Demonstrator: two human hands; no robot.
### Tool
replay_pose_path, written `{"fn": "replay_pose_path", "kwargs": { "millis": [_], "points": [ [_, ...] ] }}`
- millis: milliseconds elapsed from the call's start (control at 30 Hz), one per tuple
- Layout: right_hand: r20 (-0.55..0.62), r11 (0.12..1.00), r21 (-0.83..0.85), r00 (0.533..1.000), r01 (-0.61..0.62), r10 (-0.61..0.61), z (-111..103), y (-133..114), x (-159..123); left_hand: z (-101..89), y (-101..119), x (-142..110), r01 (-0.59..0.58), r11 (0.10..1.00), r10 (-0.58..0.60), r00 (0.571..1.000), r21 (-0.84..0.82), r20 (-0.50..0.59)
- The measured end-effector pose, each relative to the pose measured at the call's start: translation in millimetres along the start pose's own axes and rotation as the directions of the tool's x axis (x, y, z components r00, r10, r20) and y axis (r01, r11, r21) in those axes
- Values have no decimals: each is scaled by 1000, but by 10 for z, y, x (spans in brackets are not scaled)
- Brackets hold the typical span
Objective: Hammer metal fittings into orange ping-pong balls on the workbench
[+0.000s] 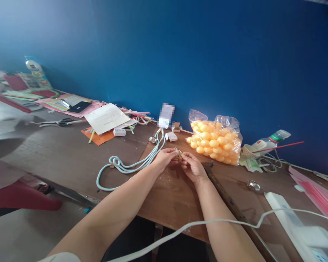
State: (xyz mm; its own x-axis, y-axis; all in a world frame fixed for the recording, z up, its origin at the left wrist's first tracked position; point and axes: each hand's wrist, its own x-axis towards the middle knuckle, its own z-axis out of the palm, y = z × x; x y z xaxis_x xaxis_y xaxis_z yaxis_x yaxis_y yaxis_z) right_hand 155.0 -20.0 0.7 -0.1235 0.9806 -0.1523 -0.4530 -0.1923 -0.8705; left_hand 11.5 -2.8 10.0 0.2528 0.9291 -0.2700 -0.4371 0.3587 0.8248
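Note:
My left hand [165, 158] and my right hand [192, 167] meet over the brown table. Pinched between the fingertips of both is a small shiny silver-and-yellow piece [177, 153], mostly covered by the fingers, so its kind is unclear. A light-blue cord [123, 168] lies looped beside my left forearm and runs up to a blurred upright item [166, 115] by the wall. Close to the cord rests a round silvery metal object [152, 139]. Two small white boxes sit nearby, one of them a white box [171, 137] just beyond my hands.
A clear bag of orange balls [215, 140] leans against the blue wall. Scissors [61, 122], papers [106, 118] and a phone [79, 107] lie left. On the right are a bottle [276, 138], another silvery object [253, 185] and a power strip [285, 218]. A white cable [196, 222] crosses my right forearm.

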Motion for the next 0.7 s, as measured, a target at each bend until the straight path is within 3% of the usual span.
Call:
{"fn": "replay_pose_path", "kwargs": {
  "millis": [700],
  "points": [
    [31, 999, 30, 999, 18, -19, 3, 2, -13, 23, 36, -37, -38, 999, 38, 999, 11, -3]
  ]
}}
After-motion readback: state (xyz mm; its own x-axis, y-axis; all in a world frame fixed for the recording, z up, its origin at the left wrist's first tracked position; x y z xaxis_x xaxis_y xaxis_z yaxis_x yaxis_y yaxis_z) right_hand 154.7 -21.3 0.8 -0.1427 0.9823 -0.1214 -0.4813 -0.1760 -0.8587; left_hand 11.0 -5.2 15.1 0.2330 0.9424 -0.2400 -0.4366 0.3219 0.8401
